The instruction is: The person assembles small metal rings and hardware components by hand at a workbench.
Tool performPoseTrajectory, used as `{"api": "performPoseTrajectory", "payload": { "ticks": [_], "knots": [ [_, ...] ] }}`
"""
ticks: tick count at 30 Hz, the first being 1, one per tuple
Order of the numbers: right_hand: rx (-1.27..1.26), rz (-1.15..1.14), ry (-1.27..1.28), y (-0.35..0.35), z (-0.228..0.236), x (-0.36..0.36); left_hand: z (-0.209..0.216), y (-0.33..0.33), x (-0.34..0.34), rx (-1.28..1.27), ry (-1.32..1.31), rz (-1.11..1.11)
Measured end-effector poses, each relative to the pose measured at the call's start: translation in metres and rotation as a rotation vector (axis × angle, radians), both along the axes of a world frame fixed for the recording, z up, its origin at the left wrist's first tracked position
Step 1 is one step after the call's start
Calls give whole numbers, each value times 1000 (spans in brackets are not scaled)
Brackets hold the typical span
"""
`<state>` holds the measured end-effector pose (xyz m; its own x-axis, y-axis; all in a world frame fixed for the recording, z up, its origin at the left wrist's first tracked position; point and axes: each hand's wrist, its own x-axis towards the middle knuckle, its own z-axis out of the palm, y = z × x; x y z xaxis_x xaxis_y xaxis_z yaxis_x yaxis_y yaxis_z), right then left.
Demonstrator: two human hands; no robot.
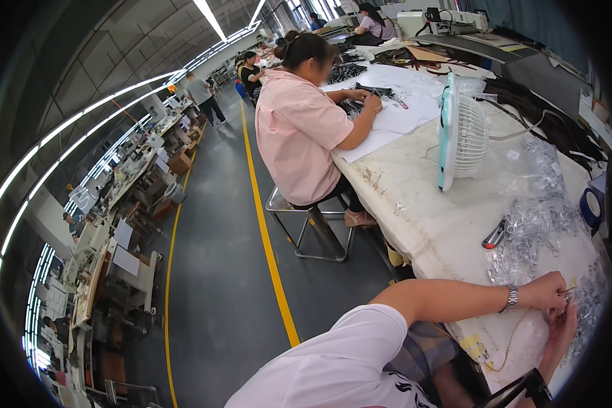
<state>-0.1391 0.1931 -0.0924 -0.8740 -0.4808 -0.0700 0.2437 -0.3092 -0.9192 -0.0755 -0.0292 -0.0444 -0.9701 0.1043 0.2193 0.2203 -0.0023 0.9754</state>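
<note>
At the right edge of the head view, both my hands meet over the cream-covered table. My left hand point(546, 291), with a metal watch point(511, 298) on the wrist, has its fingers pinched around something small. Just below it, my right hand point(562, 326) reaches up with its fingertips touching the same spot. What lies between the fingertips is too small to name. Clear plastic pieces point(523, 253) are heaped beside and beyond my hands. A utility knife point(494, 234) with a red and dark handle lies at the heap's left side. A thin yellowish cord point(508, 353) trails across the table near my wrists.
A teal and white fan point(464, 132) stands on the table point(415, 204). Blue tape point(590, 207) sits at the right edge. A co-worker in a pink shirt point(296, 129) works over white paper point(404, 119) on a metal stool point(313, 234). Yellow lines mark the aisle floor.
</note>
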Motion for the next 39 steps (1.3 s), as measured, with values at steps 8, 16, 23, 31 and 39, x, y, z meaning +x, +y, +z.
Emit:
{"api": "performPoseTrajectory", "payload": {
  "ticks": [8, 16, 23, 31, 39],
  "knots": [
    [-64, -85, 18, -10, 6, 15, 7, -1, 7, -17, -67, -42],
    [-17, -162, 32, -45, 37, 57, 8, -17, 16, -177, -31, -80],
    [-5, -323, -43, -36, 46, 50, 29, -4, 9, -167, -218, -193],
    [30, -281, 39, -28, 47, 49, 28, 5, 12, -119, -161, -174],
    [-51, -192, 3, -47, 41, 51, 21, -21, 24, -293, -70, -96]
  ]
}}
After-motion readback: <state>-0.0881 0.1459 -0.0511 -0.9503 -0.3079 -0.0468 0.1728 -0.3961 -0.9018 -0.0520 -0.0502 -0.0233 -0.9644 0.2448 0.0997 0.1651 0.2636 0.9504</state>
